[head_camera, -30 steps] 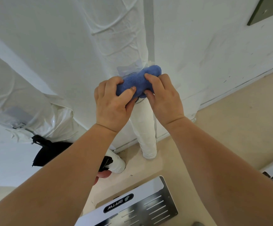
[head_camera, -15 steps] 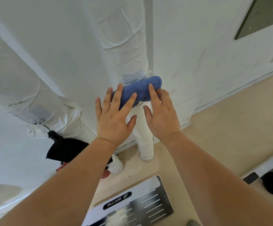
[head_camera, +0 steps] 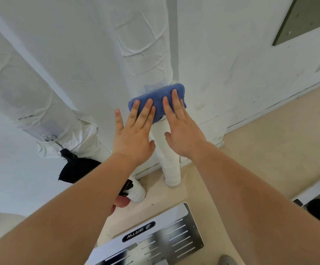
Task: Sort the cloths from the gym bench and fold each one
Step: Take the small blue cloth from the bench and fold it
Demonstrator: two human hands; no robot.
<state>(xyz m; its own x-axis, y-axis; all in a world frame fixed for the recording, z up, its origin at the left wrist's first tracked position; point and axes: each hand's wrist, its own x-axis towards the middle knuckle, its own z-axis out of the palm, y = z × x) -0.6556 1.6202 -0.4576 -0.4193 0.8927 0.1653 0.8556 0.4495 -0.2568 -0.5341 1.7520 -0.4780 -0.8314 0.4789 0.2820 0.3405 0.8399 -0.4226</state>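
A small blue cloth, folded into a thick pad, sits against the white wrapped post at the middle of the view. My left hand lies flat with straight fingers, its fingertips on the cloth's left half. My right hand is flat too, its fingers pressing the cloth's right half. A black cloth hangs low at the left, beside a wrapped white frame tube.
White wall surfaces fill the upper view. Beige floor spreads to the right. A metal slotted plate with a logo lies at the bottom. A dark panel sits top right. A red object peeks under my left forearm.
Both hands went from gripping the blue cloth with curled fingers to lying flat on it with straight fingers. The view drifted slightly.
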